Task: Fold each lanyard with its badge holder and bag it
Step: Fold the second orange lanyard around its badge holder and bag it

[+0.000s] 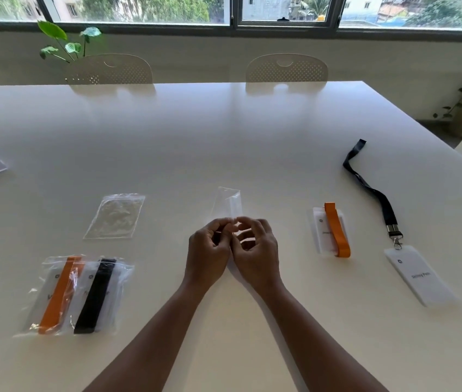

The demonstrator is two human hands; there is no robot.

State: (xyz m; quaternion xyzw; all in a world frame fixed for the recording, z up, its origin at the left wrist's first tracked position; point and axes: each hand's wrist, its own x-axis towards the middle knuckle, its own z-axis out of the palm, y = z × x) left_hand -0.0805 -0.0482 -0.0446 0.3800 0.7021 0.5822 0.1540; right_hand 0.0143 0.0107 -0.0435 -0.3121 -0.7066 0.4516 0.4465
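The likeliest failure sits at frame centre: the left hand [208, 250] and right hand [255, 248] both pinch the near mouth of an empty clear bag [228, 203], which stands up off the white table [224, 131]. Thin film probably clings to itself, so the mouth may refuse to part or slip from the fingertips. A smaller risk lies right of centre, where the folded orange lanyard [337, 230] rests loose on its badge holder [321, 233]; the fold could spring open when lifted toward the bag.

Containers, largest first: at lower left, 2 filled bags lie side by side, the orange bagged set [60, 295] and the black bagged set [96, 297]. Above them lies a spare clear bag [116, 216], its contents unclear. At far right, the black lanyard [376, 193] with its own holder [419, 275] lies unfolded and unbagged.
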